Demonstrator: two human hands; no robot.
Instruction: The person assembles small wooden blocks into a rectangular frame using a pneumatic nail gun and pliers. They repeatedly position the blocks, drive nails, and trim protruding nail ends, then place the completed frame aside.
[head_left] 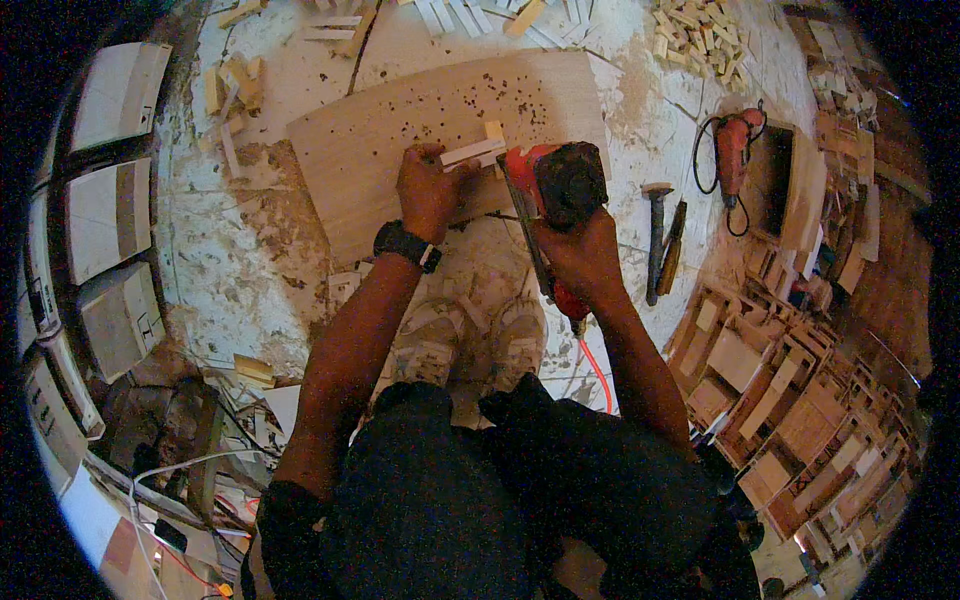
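Observation:
My left hand (430,190), with a dark watch on its wrist, pinches a short pale wood strip (472,152) just above a flat wooden board (380,110). A small light wood block (494,130) crosses behind the strip. Around the handle of a red and black nail gun (570,185) my right hand (580,255) is closed, its fingers partly hidden. The gun's nose end is close to the strip's right end; whether they touch is hard to tell. A red air hose (597,365) runs from the gun's handle. Dark specks dot the board.
Right of the board lie a hammer (656,235), a slim wooden-handled tool (673,245) and a red corded power drill (735,155). Small wood blocks (700,45) are heaped at the far right. Stacked wooden pieces (800,400) line the right, pale panels (110,215) the left.

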